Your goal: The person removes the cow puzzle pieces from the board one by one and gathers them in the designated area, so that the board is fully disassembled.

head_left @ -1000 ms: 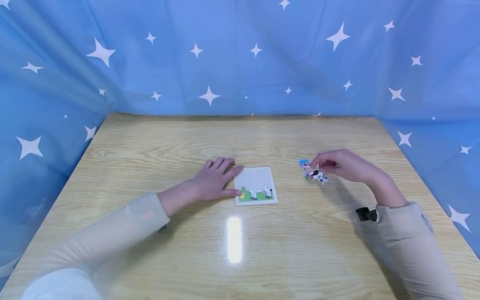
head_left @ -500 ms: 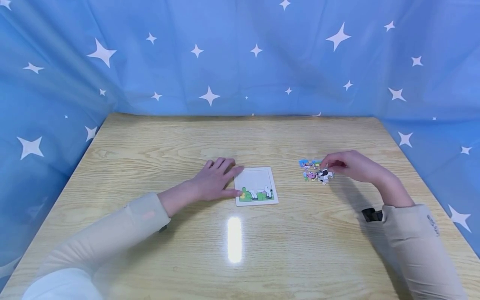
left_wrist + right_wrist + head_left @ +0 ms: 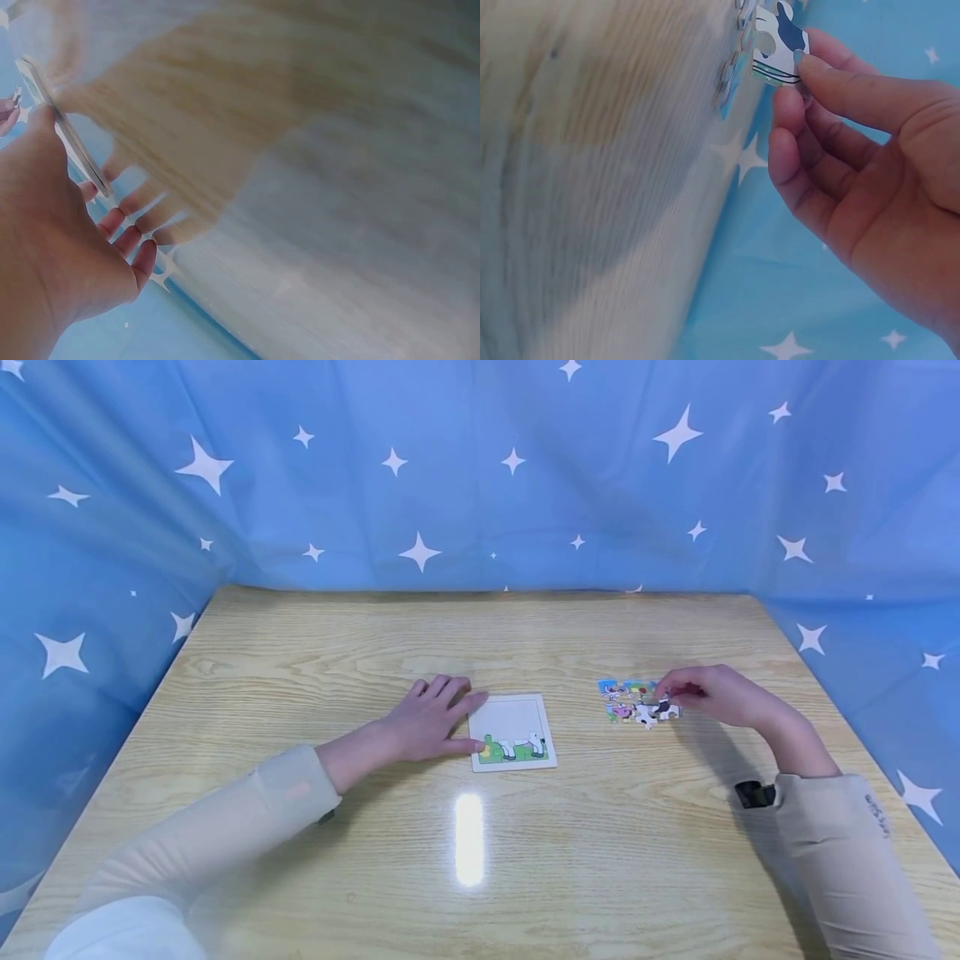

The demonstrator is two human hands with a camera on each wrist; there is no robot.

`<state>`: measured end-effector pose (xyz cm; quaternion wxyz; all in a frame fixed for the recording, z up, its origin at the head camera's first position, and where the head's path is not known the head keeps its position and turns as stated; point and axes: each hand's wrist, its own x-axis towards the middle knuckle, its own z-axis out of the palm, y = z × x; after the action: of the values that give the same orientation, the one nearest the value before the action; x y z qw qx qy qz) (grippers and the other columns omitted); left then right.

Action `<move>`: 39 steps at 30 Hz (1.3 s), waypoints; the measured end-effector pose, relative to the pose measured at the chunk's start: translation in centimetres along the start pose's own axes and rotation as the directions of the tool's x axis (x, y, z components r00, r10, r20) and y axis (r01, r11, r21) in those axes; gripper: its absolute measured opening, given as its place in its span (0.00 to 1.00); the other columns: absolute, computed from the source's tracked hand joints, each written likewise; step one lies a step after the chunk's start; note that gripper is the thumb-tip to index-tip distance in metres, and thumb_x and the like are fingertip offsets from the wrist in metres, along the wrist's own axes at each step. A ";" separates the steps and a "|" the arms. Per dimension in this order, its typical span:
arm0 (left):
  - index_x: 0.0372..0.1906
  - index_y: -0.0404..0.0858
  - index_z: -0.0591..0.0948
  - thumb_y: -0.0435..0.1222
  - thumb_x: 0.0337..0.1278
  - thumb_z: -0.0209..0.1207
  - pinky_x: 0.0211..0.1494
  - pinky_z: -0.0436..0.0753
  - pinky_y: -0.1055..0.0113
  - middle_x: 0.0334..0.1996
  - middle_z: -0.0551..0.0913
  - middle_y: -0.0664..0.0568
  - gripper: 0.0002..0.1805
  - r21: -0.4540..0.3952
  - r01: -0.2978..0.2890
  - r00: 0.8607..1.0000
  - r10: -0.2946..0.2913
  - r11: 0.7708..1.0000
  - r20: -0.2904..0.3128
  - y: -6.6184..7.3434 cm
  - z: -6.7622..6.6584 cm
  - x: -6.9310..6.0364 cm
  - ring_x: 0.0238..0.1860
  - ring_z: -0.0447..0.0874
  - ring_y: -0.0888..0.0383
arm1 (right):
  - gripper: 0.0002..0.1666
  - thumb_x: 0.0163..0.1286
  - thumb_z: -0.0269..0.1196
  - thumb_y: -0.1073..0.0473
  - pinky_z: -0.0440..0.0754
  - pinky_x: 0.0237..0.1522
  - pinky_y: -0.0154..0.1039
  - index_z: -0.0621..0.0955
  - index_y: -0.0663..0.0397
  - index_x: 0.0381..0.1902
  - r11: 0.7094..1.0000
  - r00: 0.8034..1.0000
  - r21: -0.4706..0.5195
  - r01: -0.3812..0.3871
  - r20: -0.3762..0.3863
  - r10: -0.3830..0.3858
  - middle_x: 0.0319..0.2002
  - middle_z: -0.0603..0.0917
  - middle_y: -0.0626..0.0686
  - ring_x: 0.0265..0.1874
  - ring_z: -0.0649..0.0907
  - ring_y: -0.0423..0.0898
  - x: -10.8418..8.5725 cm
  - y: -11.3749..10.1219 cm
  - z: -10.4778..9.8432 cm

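Observation:
A square puzzle board (image 3: pixel 512 720) lies mid-table with a pale frame; its lower rows hold fitted pieces showing green grass and white animal legs. My left hand (image 3: pixel 431 722) rests at the board's left edge, thumb and index finger spread along it, the fingers loosely extended. Further right, my right hand (image 3: pixel 712 693) pinches a white and dark puzzle piece (image 3: pixel 780 45) between thumb and fingers. The held piece is raised off the table in the right wrist view. Just left of that hand lies a cluster of loose puzzle pieces (image 3: pixel 622 710), partly overlapped by its fingertips.
The wood-grain table (image 3: pixel 360 860) carries a bright light reflection in front of the board. A blue curtain with white stars (image 3: pixel 480 477) hangs behind and along both sides of the table.
My right hand has shifted to the right with the pinched piece, uncovering more of the loose pieces. My left hand and the board have stayed in place.

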<state>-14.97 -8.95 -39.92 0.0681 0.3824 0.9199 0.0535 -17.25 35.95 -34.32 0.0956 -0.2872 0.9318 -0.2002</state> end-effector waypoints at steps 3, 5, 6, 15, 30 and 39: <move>0.82 0.45 0.57 0.64 0.72 0.49 0.68 0.64 0.41 0.74 0.59 0.40 0.44 -0.003 0.000 1.000 0.000 1.000 0.003 0.0 0.0 0.0 0.73 0.58 0.42 | 0.14 0.71 0.61 0.76 0.75 0.31 0.37 0.86 0.56 0.47 1.000 1.000 0.006 -0.021 0.007 0.021 0.39 0.85 0.47 0.29 0.76 0.37 -0.2 0.3 0.0; 0.82 0.45 0.57 0.64 0.72 0.49 0.68 0.64 0.41 0.75 0.59 0.40 0.44 -0.005 0.001 1.000 -0.001 1.000 0.004 0.0 0.0 0.0 0.73 0.58 0.42 | 0.14 0.72 0.61 0.75 0.74 0.31 0.37 0.85 0.55 0.47 0.999 0.999 0.015 -0.042 0.016 0.042 0.39 0.85 0.48 0.29 0.76 0.38 -0.2 0.5 -0.1; 0.82 0.45 0.57 0.64 0.72 0.49 0.68 0.64 0.41 0.75 0.59 0.40 0.44 -0.005 0.002 1.000 -0.002 1.000 0.005 0.1 0.0 0.0 0.73 0.58 0.42 | 0.14 0.72 0.61 0.75 0.74 0.31 0.37 0.85 0.55 0.47 0.999 0.998 0.016 -0.051 0.021 0.051 0.40 0.85 0.49 0.29 0.76 0.38 -0.2 0.5 -0.1; 0.82 0.45 0.57 0.65 0.72 0.49 0.68 0.64 0.42 0.75 0.59 0.41 0.44 -0.002 0.007 1.000 -0.007 1.000 0.012 0.1 -0.1 0.0 0.73 0.57 0.43 | 0.12 0.73 0.61 0.73 0.76 0.34 0.38 0.85 0.54 0.46 0.996 0.995 0.017 -0.093 0.047 0.092 0.41 0.86 0.49 0.34 0.78 0.41 -0.3 0.9 0.2; 0.82 0.46 0.57 0.64 0.72 0.49 0.68 0.63 0.41 0.75 0.59 0.41 0.44 -0.009 0.015 1.000 -0.015 1.000 0.008 -0.1 0.2 0.1 0.73 0.58 0.42 | 0.09 0.73 0.63 0.70 0.79 0.36 0.39 0.83 0.59 0.49 0.989 0.987 0.030 -0.145 0.076 0.142 0.38 0.85 0.48 0.38 0.83 0.47 -0.1 1.7 0.5; 0.82 0.46 0.58 0.65 0.72 0.49 0.68 0.64 0.42 0.75 0.59 0.41 0.44 -0.001 0.006 1.000 -0.006 1.000 0.004 0.0 0.0 0.1 0.73 0.58 0.42 | 0.10 0.73 0.63 0.70 0.79 0.39 0.39 0.83 0.58 0.50 0.984 0.982 0.052 -0.172 0.081 0.168 0.40 0.85 0.49 0.38 0.82 0.45 -0.3 1.8 0.6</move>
<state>-15.03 -8.92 -39.95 0.0704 0.3796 0.9210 0.0527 -17.71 37.32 -35.60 0.1564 -0.2112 0.9423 -0.2073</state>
